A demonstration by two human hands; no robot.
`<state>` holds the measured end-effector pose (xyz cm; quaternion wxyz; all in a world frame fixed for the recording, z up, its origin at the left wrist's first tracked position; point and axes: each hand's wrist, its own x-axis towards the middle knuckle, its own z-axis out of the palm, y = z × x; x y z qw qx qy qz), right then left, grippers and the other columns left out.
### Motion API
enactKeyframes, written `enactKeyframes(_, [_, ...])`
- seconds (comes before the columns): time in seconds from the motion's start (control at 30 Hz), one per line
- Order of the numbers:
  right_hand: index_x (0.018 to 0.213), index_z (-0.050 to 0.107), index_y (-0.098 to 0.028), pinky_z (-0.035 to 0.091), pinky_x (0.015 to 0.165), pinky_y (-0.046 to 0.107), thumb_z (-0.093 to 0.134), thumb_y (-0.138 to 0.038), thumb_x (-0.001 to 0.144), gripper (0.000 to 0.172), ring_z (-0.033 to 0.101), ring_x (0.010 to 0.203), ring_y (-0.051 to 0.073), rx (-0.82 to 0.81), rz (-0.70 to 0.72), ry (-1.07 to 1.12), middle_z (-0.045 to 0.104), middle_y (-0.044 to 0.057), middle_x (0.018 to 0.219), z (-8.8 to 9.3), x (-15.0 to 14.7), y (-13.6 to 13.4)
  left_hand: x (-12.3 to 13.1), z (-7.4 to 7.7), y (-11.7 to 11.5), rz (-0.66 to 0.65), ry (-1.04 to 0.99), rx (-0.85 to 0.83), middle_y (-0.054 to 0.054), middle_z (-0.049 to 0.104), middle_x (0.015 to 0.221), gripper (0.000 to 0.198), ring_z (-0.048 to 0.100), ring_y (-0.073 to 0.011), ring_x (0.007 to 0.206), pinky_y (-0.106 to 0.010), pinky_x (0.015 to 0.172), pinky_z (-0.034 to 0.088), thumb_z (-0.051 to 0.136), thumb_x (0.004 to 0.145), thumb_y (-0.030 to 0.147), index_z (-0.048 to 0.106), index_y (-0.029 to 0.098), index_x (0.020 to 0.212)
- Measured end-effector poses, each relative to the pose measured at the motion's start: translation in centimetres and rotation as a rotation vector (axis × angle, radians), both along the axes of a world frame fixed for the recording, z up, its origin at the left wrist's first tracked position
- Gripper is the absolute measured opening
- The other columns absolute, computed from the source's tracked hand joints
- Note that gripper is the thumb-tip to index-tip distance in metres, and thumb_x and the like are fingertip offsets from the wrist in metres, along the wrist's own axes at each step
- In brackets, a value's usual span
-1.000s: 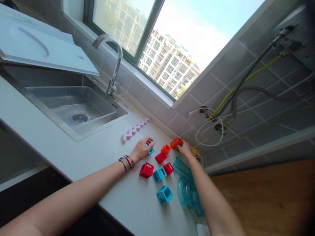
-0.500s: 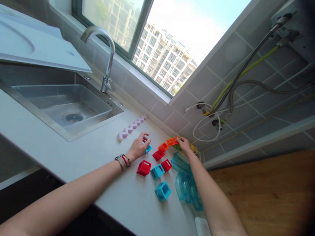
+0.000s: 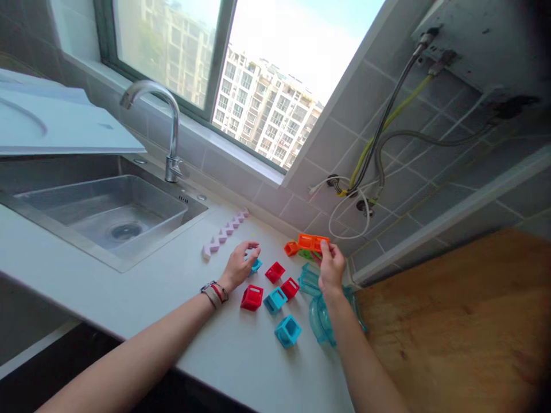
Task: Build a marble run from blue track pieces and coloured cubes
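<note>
My right hand [image 3: 332,268] pinches a joined pair of hollow orange blocks [image 3: 313,242] by its right end, above the back of the counter. A single orange block [image 3: 291,248] lies just left of the pair. My left hand [image 3: 241,265], fingers loosely curved and apart, rests beside a blue block [image 3: 255,266] that it partly hides. Between my arms are a red block [image 3: 274,272], another red block [image 3: 290,288] against a blue block [image 3: 275,300], a larger-looking red block [image 3: 252,297] and a nearer blue block [image 3: 288,331]. Green pieces [image 3: 306,254] show behind the held pair.
Clear teal plastic pieces [image 3: 319,315] lie along the right side, partly behind my right forearm. A lilac zigzag strip [image 3: 224,234] sits left of my hands. Further left are the sink [image 3: 116,259] and faucet [image 3: 174,135]. Cables [image 3: 373,152] hang on the tiled wall.
My right hand has lifted the orange pair up from the pieces by the wall and drawn it nearer. My left hand has stayed by the blue block. The camera view has shifted right.
</note>
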<state>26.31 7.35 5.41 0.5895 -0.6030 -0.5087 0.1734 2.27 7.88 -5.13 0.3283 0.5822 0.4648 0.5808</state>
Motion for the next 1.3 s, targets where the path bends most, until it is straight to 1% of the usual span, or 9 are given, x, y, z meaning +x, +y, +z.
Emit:
enactKeyframes(0.17, [0.095, 0.065, -0.021, 0.06, 0.075, 0.034, 0.072, -0.05, 0.084, 0.032, 0.069, 0.086, 0.02, 0.024, 0.173, 0.493, 0.072, 0.003, 0.099, -1.3, -3.0, -10.5, -0.2, 4.3, -4.6, -0.115, -0.047, 0.117, -0.013, 0.07, 0.116, 0.038, 0.066, -0.0261, 0.108, -0.04, 0.092, 0.052, 0.053, 0.095, 0.049, 0.065, 0.018, 0.112])
enactKeyframes(0.3, [0.086, 0.069, -0.02, 0.058, 0.084, 0.033, 0.074, -0.043, 0.085, 0.023, 0.068, 0.097, 0.022, 0.015, 0.253, 0.421, 0.07, 0.006, 0.108, -3.7, -4.7, -19.2, 0.3, 6.9, -13.3, -0.555, -0.002, -0.01, -0.011, 0.069, 0.124, 0.058, 0.065, -0.0273, 0.114, -0.035, 0.092, 0.053, 0.073, 0.084, 0.044, 0.055, 0.025, 0.137])
enactKeyframes(0.43, [0.086, 0.072, -0.018, 0.058, 0.077, 0.033, 0.071, -0.05, 0.087, 0.032, 0.068, 0.085, 0.022, -0.113, 0.376, 0.509, 0.071, 0.007, 0.092, -5.5, -5.3, -24.9, 0.0, 5.6, -20.4, -0.621, -0.04, -0.277, -0.008, 0.074, 0.108, 0.04, 0.071, -0.0252, 0.099, -0.033, 0.09, 0.056, 0.079, 0.081, 0.04, 0.065, 0.023, 0.114])
enactKeyframes(0.53, [0.096, 0.071, -0.017, 0.058, 0.066, 0.034, 0.06, -0.059, 0.091, 0.044, 0.066, 0.071, 0.021, -0.208, 0.264, 0.786, 0.07, 0.006, 0.081, -6.8, -3.8, -26.5, -2.1, 3.7, -22.2, -0.629, -0.075, -0.399, -0.009, 0.074, 0.105, 0.039, 0.072, -0.0257, 0.094, -0.033, 0.08, 0.058, 0.073, 0.085, 0.047, 0.064, 0.022, 0.114])
enactKeyframes(0.6, [0.098, 0.068, -0.018, 0.057, 0.064, 0.032, 0.064, -0.056, 0.09, 0.04, 0.066, 0.072, 0.021, -0.2, 0.115, 0.761, 0.07, 0.006, 0.085, -7.7, -2.0, -26.6, -4.1, 2.9, -22.0, -0.513, 0.041, -0.375, -0.01, 0.073, 0.11, 0.036, 0.071, -0.0264, 0.096, -0.036, 0.083, 0.058, 0.069, 0.088, 0.046, 0.064, 0.023, 0.115])
enactKeyframes(0.8, [0.1, 0.065, -0.022, 0.055, 0.092, 0.042, 0.066, -0.035, 0.088, 0.018, 0.064, 0.107, 0.029, -0.12, -0.061, -0.089, 0.067, 0.011, 0.111, -10.4, 2.1, -25.3, -8.0, 2.9, -17.9, -0.041, 0.513, 0.051, -0.011, 0.067, 0.123, 0.031, 0.063, -0.0302, 0.118, -0.046, 0.102, 0.05, 0.071, 0.086, 0.04, 0.066, 0.023, 0.113])
enactKeyframes(0.9, [0.104, 0.062, -0.025, 0.053, 0.101, 0.046, 0.06, -0.022, 0.088, 0.017, 0.063, 0.114, 0.029, -0.083, -0.001, -0.296, 0.065, 0.009, 0.116, -11.5, 1.8, -24.4, -8.2, 2.7, -14.9, -0.039, 0.622, 0.112, -0.013, 0.066, 0.122, 0.03, 0.063, -0.0307, 0.115, -0.049, 0.101, 0.051, 0.065, 0.089, 0.04, 0.066, 0.022, 0.112])
enactKeyframes(1.13, [0.145, 0.037, -0.029, 0.047, 0.113, 0.047, 0.063, -0.018, 0.084, 0.068, 0.051, 0.137, 0.027, -0.088, 0.029, -0.251, 0.05, 0.01, 0.145, -12.8, 1.5, -24.0, -8.5, 2.4, -8.8, -0.26, 0.871, -0.011, -0.014, 0.063, 0.132, 0.035, 0.063, -0.0323, 0.121, -0.053, 0.104, 0.05, 0.058, 0.088, 0.033, 0.067, 0.022, 0.12])
enactKeyframes(1.3, [0.141, 0.045, -0.029, 0.043, 0.116, 0.048, 0.062, -0.016, 0.083, 0.062, 0.05, 0.137, 0.027, -0.117, 0.081, -0.262, 0.051, 0.009, 0.144, -12.9, 1.8, -23.9, -7.5, 6.5, -6.3, -0.268, 0.893, 0.093, -0.015, 0.054, 0.146, 0.057, 0.051, -0.0361, 0.136, -0.057, 0.11, 0.044, 0.071, 0.081, 0.041, 0.059, 0.025, 0.135])
